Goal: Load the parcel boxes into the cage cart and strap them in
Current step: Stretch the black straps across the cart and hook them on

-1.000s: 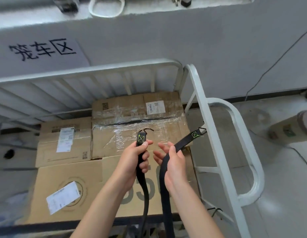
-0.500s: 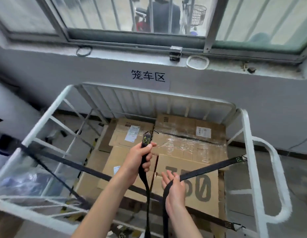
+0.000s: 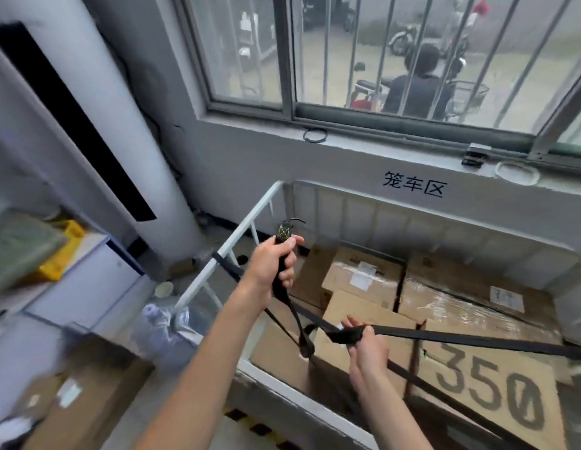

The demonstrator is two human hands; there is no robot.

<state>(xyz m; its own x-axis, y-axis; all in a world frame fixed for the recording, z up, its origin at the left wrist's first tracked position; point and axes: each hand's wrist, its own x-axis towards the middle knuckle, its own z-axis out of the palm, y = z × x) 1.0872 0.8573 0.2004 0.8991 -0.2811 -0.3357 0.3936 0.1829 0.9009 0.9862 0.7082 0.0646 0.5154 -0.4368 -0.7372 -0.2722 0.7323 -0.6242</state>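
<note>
Both hands (image 3: 272,267) grip strap (image 3: 471,342) above boxes (image 3: 364,280).

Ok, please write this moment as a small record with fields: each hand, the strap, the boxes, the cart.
left hand: raised, fist shut on the strap end with the hook
right hand: lower, fingers pinching the strap
strap: black, runs from the right hand across the boxes toward the right side
boxes: cardboard, packed inside the cart; the near one is printed 350
cart: white metal cage, by the wall under the window
hook: not yet fastened to the cart
</note>
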